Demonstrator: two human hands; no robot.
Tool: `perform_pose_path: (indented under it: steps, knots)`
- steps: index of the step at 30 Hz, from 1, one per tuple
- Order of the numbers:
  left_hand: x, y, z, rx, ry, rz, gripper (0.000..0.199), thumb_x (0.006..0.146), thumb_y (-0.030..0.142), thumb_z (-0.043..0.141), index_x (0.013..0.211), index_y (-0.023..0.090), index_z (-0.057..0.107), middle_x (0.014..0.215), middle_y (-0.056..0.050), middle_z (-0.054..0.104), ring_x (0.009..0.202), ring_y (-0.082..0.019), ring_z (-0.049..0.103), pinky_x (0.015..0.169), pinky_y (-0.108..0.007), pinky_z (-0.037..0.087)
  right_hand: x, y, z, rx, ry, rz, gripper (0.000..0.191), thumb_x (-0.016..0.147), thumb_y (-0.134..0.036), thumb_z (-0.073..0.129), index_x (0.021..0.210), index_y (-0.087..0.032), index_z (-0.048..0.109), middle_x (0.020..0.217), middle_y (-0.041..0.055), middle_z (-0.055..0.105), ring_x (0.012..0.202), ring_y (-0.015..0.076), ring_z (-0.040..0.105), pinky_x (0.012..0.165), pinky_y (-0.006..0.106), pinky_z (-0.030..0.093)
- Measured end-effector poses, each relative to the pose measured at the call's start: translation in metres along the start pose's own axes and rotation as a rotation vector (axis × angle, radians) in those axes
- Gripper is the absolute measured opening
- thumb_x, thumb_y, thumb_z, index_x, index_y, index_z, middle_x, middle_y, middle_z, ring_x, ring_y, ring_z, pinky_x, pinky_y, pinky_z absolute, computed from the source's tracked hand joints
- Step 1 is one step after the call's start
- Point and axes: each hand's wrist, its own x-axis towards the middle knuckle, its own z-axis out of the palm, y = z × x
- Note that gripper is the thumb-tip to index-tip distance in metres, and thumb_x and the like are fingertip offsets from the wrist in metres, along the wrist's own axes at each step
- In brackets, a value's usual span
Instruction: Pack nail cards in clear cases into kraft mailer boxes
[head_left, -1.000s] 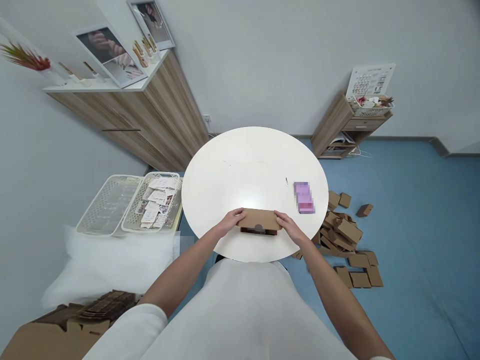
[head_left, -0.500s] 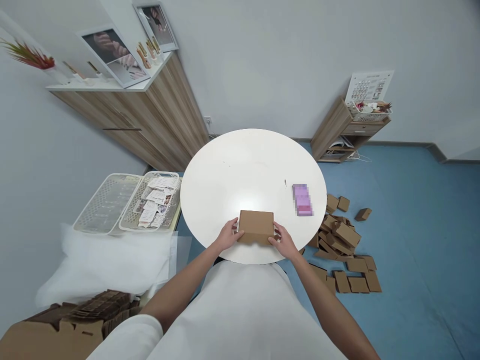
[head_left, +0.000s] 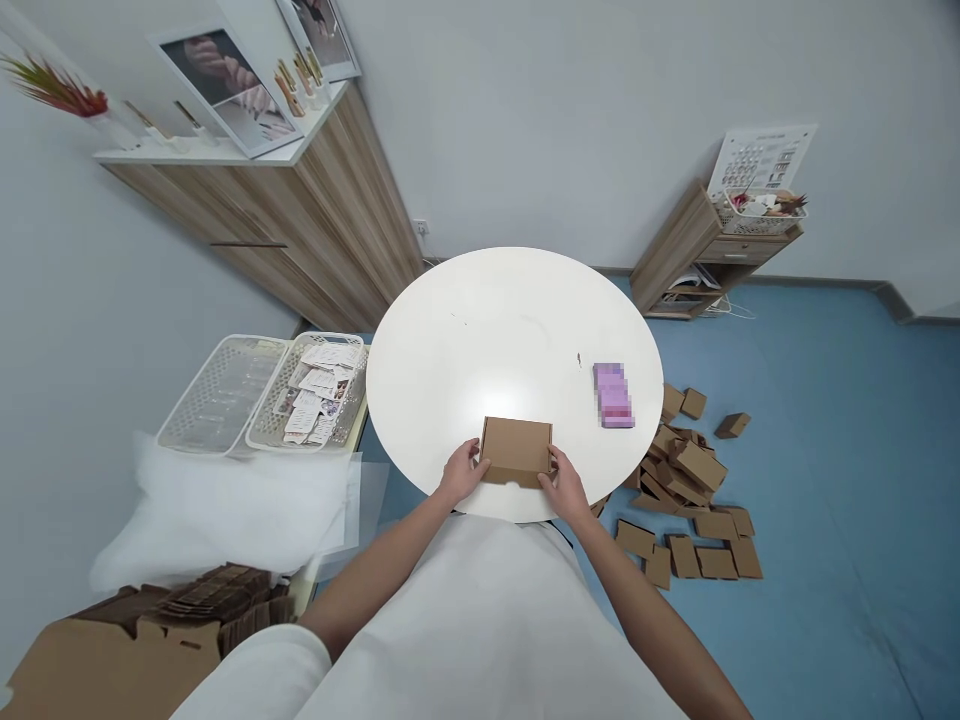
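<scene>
A closed brown cardboard box [head_left: 517,445] lies at the near edge of the round white table [head_left: 510,300]. My left hand [head_left: 461,473] grips its left side, with the thumb on the front corner. At the right side of the box, my right hand [head_left: 565,486] holds it the same way, fingers at the side and thumb near the front. A pixelated purple object [head_left: 613,395] rests on the right part of the table. Between it and the box there is a small dark mark [head_left: 579,359] on the tabletop.
Many small brown boxes [head_left: 697,465] are piled on the blue floor at the right. At the left are white baskets [head_left: 259,440], one holding cards, white wrapping sheets [head_left: 247,510] and flat cardboard [head_left: 112,660]. Behind stand a wooden cabinet [head_left: 337,220] and a small shelf unit [head_left: 675,245].
The view has shifted slightly. The front side of the box with its small notch shows more clearly now, and both hands still hold it.
</scene>
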Motion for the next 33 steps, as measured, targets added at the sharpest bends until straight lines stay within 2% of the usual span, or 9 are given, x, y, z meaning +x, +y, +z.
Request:
perform_pose_path:
  steps: [4, 8, 10, 15, 19, 23, 27, 30, 33]
  knots:
    - [-0.007, -0.001, -0.010, 0.052, -0.042, 0.104, 0.060, 0.072, 0.031, 0.054, 0.128, 0.020, 0.037, 0.126, -0.009, 0.048, 0.117, -0.024, 0.042, 0.097, -0.036, 0.031, -0.009, -0.001, 0.007, -0.024, 0.044, 0.025, 0.067, 0.070, -0.029, 0.053, 0.130, -0.023, 0.026, 0.129, 0.0067, 0.042, 0.117, 0.0225, 0.041, 0.096, 0.039, 0.035]
    - [-0.009, -0.001, -0.019, 0.041, -0.163, 0.292, 0.064, 0.070, 0.024, 0.055, 0.130, 0.025, 0.033, 0.121, -0.006, 0.051, 0.111, -0.023, 0.046, 0.092, -0.036, 0.036, -0.015, -0.005, 0.016, -0.002, 0.038, 0.060, 0.073, 0.066, -0.027, 0.055, 0.132, -0.023, 0.022, 0.129, 0.0073, 0.041, 0.117, 0.0224, 0.040, 0.097, 0.039, 0.033]
    - [-0.009, -0.001, -0.022, 0.012, -0.194, 0.341, 0.067, 0.068, 0.024, 0.057, 0.130, 0.025, 0.032, 0.116, -0.006, 0.053, 0.105, -0.022, 0.049, 0.088, -0.034, 0.038, -0.017, -0.009, 0.018, 0.032, 0.028, 0.071, 0.075, 0.066, -0.027, 0.056, 0.133, -0.024, 0.021, 0.127, 0.0069, 0.042, 0.114, 0.0218, 0.043, 0.096, 0.039, 0.035]
    - [-0.017, -0.002, -0.041, -0.005, -0.183, 0.356, 0.071, 0.068, 0.038, 0.061, 0.131, 0.023, 0.031, 0.105, -0.008, 0.050, 0.099, -0.022, 0.049, 0.084, -0.032, 0.040, -0.020, -0.029, 0.015, 0.109, 0.025, 0.102, 0.072, 0.069, -0.038, 0.056, 0.133, -0.023, 0.026, 0.118, 0.0078, 0.046, 0.104, 0.0207, 0.049, 0.086, 0.035, 0.042]
    - [-0.023, -0.008, -0.058, 0.050, -0.181, 0.404, 0.077, 0.067, 0.048, 0.060, 0.132, 0.023, 0.028, 0.104, -0.007, 0.045, 0.095, -0.021, 0.048, 0.079, -0.031, 0.042, -0.020, -0.048, 0.010, 0.111, 0.012, 0.162, 0.067, 0.073, -0.051, 0.049, 0.131, -0.022, 0.034, 0.110, 0.0077, 0.049, 0.103, 0.0223, 0.048, 0.086, 0.035, 0.042]
    - [-0.018, -0.014, -0.066, 0.125, -0.164, 0.334, 0.054, 0.079, 0.041, 0.046, 0.127, 0.021, 0.034, 0.097, -0.007, 0.045, 0.084, -0.019, 0.049, 0.071, -0.029, 0.042, -0.018, -0.063, 0.008, 0.121, -0.097, 0.193, 0.069, 0.074, -0.057, 0.045, 0.132, -0.023, 0.033, 0.114, 0.0081, 0.050, 0.101, 0.0225, 0.049, 0.087, 0.036, 0.040]
    - [-0.008, -0.015, -0.069, 0.173, -0.157, 0.322, 0.032, 0.084, 0.033, 0.036, 0.110, 0.019, 0.046, 0.087, -0.005, 0.046, 0.077, -0.017, 0.049, 0.067, -0.028, 0.041, -0.013, -0.073, 0.009, 0.182, -0.115, 0.184, 0.067, 0.077, -0.058, 0.038, 0.135, -0.025, 0.027, 0.123, 0.0070, 0.047, 0.099, 0.0198, 0.051, 0.085, 0.034, 0.041]
    - [-0.001, -0.010, -0.070, 0.211, -0.125, 0.326, 0.031, 0.086, 0.036, 0.032, 0.105, 0.018, 0.048, 0.085, -0.005, 0.046, 0.076, -0.017, 0.049, 0.067, -0.028, 0.040, -0.006, -0.077, 0.007, 0.155, -0.098, 0.189, 0.061, 0.080, -0.057, 0.032, 0.133, -0.026, 0.031, 0.119, 0.0062, 0.050, 0.096, 0.0183, 0.052, 0.084, 0.033, 0.041]
    - [0.004, -0.005, -0.069, 0.248, -0.057, 0.315, 0.038, 0.086, 0.039, 0.031, 0.116, 0.017, 0.042, 0.089, -0.006, 0.046, 0.078, -0.018, 0.050, 0.066, -0.028, 0.040, 0.003, -0.083, 0.002, 0.051, -0.019, 0.152, 0.056, 0.079, -0.057, 0.034, 0.122, -0.024, 0.047, 0.113, 0.0068, 0.054, 0.098, 0.0202, 0.051, 0.081, 0.032, 0.040]
